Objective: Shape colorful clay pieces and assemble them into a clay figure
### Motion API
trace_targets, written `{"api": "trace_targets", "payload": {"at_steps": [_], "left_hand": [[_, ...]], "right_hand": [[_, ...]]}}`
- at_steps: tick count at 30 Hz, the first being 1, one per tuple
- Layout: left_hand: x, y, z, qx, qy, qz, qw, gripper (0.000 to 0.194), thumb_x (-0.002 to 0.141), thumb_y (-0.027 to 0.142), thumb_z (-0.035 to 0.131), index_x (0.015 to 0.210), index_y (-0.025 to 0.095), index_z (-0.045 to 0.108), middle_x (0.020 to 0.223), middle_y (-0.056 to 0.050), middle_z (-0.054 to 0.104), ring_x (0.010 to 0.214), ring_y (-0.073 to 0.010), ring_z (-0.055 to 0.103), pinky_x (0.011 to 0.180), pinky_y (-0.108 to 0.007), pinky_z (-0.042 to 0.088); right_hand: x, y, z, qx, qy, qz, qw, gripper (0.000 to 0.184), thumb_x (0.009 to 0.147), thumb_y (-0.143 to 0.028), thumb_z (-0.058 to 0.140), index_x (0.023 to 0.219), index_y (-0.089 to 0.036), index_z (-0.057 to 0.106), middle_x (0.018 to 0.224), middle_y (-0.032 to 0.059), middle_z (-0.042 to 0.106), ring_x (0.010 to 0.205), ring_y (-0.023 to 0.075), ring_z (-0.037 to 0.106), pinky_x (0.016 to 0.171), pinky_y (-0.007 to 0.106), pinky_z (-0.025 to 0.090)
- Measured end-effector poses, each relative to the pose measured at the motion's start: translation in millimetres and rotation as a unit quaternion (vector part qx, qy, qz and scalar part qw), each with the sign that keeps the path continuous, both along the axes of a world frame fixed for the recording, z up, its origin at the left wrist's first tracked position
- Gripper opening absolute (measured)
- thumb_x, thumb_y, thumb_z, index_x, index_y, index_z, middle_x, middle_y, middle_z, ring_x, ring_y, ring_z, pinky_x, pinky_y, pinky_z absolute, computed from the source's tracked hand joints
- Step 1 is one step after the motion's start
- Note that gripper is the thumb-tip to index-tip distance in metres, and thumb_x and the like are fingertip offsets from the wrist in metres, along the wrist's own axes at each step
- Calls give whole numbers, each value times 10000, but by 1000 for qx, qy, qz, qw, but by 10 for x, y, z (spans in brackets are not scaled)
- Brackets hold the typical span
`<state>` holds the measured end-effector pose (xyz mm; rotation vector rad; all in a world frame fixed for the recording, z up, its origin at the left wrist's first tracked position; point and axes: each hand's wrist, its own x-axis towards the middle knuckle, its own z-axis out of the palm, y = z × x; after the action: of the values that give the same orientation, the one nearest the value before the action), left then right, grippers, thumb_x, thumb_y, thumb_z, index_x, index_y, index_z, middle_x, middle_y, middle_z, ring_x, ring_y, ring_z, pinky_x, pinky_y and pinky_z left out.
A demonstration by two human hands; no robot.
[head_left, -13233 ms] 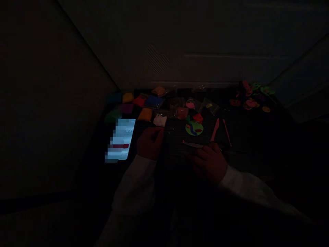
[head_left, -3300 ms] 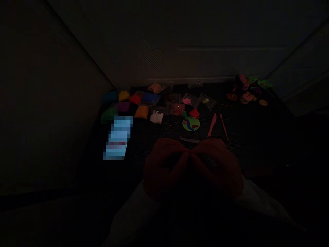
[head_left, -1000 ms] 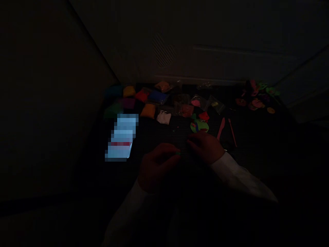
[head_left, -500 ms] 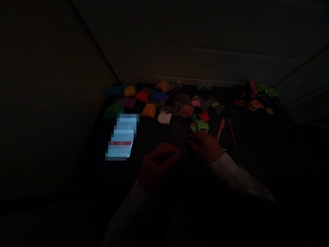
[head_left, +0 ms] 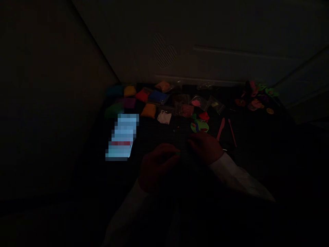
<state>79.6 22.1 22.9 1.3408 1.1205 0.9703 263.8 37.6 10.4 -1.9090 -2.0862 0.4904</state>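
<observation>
In dim light my left hand [head_left: 155, 168] is closed in a pinch above the dark tabletop. A tiny green piece [head_left: 178, 153], which looks like modelling clay, shows between its thumb and fingertip. My right hand [head_left: 205, 147] rests to the right with its fingers curled together; whatever is under or between them is too dark to make out. Just beyond it lies a light green clay disc [head_left: 196, 128] with blue and red details, partly covered by the hand. A red cone-shaped clay piece [head_left: 204, 115] sits at the disc's far edge. Small crumbs [head_left: 178, 127] lie between the hands.
A lit phone [head_left: 122, 137] lies left. Bagged clay, including an orange pack [head_left: 149, 111] and a white pack [head_left: 164, 117], lines the back. A pink plastic knife [head_left: 221, 128] and a thin pink tool [head_left: 232, 132] lie right. Finished-looking clay figures [head_left: 255, 104] fill the far right corner.
Since about three seconds ago my hands have parted; the left holds the green piece and the right has moved beside the disc. Over the last second both hands stay nearly still.
</observation>
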Motion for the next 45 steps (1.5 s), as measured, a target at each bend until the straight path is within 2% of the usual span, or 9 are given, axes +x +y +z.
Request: {"api": "trace_targets", "payload": {"at_steps": [9, 23, 35, 41, 45], "left_hand": [[16, 15, 48, -16, 5, 6, 1000, 92, 635, 216, 638, 714, 169, 634, 793, -24, 615, 727, -127, 564, 646, -225, 449], [41, 29, -12, -23, -1, 0, 1000, 118, 643, 236, 642, 742, 174, 641, 825, -26, 616, 754, -132, 563, 667, -227, 444], [51, 44, -20, -26, 0, 4, 1000, 107, 645, 229, 644, 741, 184, 635, 811, -8, 610, 736, -114, 553, 650, -209, 430], [59, 49, -26, -28, 9, -1, 1000, 117, 645, 244, 646, 742, 179, 636, 811, -11, 605, 747, -118, 559, 663, -214, 440], [73, 51, -8, -13, 17, -21, 1000, 122, 666, 256, 637, 768, 189, 639, 833, -13, 610, 770, -123, 559, 689, -224, 440]], "right_hand": [[7, -24, 13, -4, 10, 12, 1000, 212, 811, -289, 443, 884, -187, 614, 877, 42, 591, 844, 147, 550, 771, 265, 410], [29, -34, -20, 3, 34, 13, 999, 186, 776, -280, 497, 898, -192, 606, 872, 33, 585, 811, 139, 545, 735, 261, 412], [10, -41, 6, 3, 29, 7, 1000, 167, 788, -271, 468, 848, -192, 603, 847, 27, 576, 790, 136, 542, 713, 252, 407], [38, -67, 31, 17, 77, 11, 997, 163, 785, -256, 476, 857, -181, 602, 847, 34, 583, 785, 131, 543, 717, 260, 421], [74, -150, 152, 48, 132, 18, 990, 143, 781, -252, 497, 849, -178, 599, 827, 28, 590, 777, 123, 545, 705, 255, 434]]}}
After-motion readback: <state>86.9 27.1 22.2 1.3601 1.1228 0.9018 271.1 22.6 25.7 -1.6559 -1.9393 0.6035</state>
